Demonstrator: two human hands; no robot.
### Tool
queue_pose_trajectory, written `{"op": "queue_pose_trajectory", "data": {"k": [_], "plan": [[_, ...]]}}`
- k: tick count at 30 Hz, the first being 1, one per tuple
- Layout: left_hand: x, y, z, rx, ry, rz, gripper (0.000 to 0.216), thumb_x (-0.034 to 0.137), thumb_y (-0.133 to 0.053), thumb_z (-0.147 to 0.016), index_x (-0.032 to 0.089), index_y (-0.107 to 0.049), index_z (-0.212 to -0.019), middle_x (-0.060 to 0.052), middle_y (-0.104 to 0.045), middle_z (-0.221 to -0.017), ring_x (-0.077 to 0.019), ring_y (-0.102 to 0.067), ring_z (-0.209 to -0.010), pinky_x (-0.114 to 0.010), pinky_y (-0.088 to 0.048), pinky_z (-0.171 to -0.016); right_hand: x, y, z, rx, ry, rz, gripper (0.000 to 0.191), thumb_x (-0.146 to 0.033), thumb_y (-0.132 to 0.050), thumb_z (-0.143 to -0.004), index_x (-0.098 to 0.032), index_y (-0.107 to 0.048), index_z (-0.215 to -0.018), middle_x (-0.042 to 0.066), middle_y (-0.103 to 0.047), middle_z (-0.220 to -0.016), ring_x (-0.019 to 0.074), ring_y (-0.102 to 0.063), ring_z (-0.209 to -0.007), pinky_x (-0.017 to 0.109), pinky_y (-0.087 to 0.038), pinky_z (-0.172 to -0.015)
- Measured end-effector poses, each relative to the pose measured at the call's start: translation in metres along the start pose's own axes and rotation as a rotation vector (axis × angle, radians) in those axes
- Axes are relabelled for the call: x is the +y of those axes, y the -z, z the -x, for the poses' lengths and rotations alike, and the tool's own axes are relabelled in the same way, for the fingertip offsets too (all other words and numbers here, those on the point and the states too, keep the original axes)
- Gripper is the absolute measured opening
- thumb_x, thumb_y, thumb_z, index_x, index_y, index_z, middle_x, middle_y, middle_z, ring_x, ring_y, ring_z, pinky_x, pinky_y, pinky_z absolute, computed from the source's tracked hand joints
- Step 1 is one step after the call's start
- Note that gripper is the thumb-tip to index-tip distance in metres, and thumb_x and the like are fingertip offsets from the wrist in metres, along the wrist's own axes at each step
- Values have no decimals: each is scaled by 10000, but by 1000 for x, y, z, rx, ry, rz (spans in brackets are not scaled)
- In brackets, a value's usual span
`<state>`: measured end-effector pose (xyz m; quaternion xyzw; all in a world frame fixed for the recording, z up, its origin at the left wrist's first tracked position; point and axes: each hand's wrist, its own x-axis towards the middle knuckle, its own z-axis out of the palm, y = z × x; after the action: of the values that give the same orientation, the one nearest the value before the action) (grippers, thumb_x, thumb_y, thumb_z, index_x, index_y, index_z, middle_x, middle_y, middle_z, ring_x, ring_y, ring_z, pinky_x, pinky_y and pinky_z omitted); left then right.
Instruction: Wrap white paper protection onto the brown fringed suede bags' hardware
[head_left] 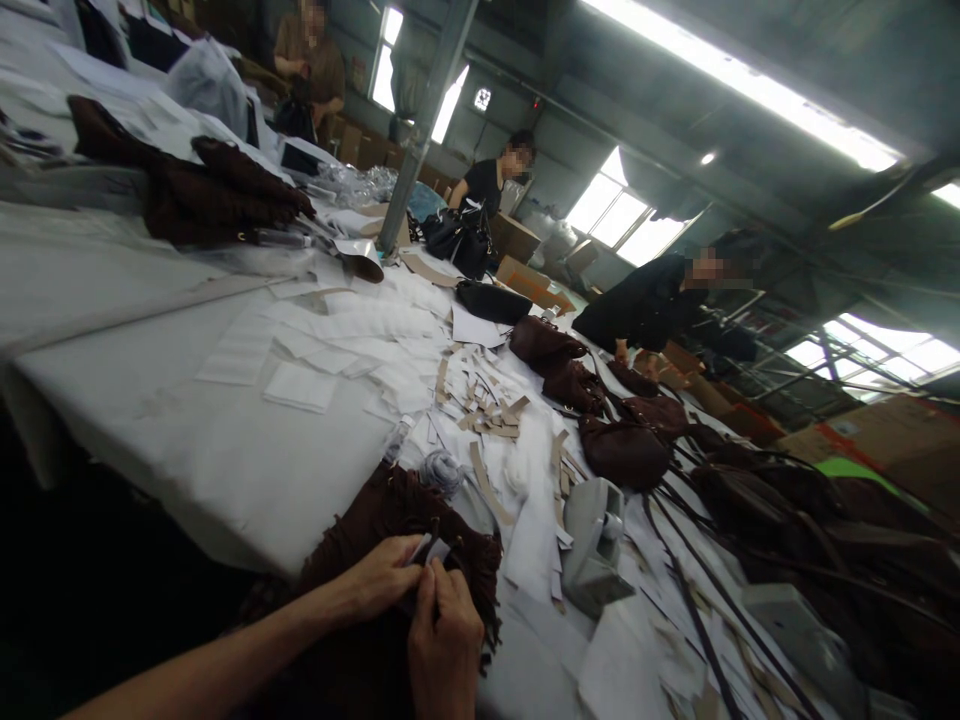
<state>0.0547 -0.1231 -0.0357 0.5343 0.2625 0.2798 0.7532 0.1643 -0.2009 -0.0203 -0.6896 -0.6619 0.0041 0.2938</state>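
A dark brown fringed bag (pixel 394 512) lies at the near table edge, under both my hands. Over it, my left hand (pixel 386 578) is closed, thumb and fingers pinching a pale grey strip (pixel 436 552) beside a thin brown strap piece. My right hand (pixel 448 608) is closed on the same strip from the right, its fingertips almost touching the left ones. Whether the strip wraps the strap is too blurred to tell. A bundle of grey-white cord or wrapping (pixel 441 470) rests by the bag's far edge.
A grey tape dispenser (pixel 595 545) stands right of the bag. Paper scraps (pixel 487 405) and white sheets (pixel 300 385) litter the white table (pixel 187 440). Brown bags (pixel 626 450) with long straps are piled on the right, more brown pieces (pixel 202 190) far left. Several people work beyond.
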Motion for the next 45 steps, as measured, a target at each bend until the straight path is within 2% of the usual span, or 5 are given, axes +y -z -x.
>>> {"op": "queue_pose_trajectory", "data": {"k": [15, 19, 22, 29, 45], "plan": [[-7, 2, 0, -10, 39, 242, 464, 586, -570, -773, 134, -541, -874, -30, -614, -666, -121, -534, -486, -220, -380, -453, 35, 5, -15, -54, -515, -624, 417, -368, -556, -813, -156, -619, -1166, 112, -642, -1212, 250, -565, -1146, 353, -425, -983], [-10, 4, 1, -29, 32, 295, 456, 582, -560, -781, 134, -534, -862, -39, -623, -670, -108, -539, -479, -202, -371, -434, 35, 2, -8, 76, -648, -818, 458, -501, -616, -768, -142, -636, -1051, 102, -718, -952, 199, -670, -782, 279, -525, -666], [-15, 3, 3, -30, 22, 301, 425, 566, -551, -799, 157, -482, -892, -17, -613, -669, -99, -526, -465, -194, -361, -421, 32, 3, -6, -20, -722, -845, 475, -605, -620, -735, -132, -657, -763, 6, -615, -555, 84, -454, -391, 204, -321, -369], [-16, 3, 9, 29, -18, 222, 379, 508, -636, -776, 198, -421, -809, 76, -502, -641, -62, -446, -481, -173, -362, -432, 15, 3, -19, -343, -715, -1035, 449, -571, -724, -653, -135, -619, -633, -38, -509, -483, 63, -378, -429, 198, -255, -405], [-13, -15, 23, 362, -3, 289, 458, 488, -765, -644, 107, -615, -851, -17, -637, -636, -136, -560, -534, -236, -451, -505, 25, -20, -14, -208, -790, -1190, 403, -502, -761, -620, -133, -601, -633, -55, -470, -460, 74, -399, -413, 217, -351, -412]]}}
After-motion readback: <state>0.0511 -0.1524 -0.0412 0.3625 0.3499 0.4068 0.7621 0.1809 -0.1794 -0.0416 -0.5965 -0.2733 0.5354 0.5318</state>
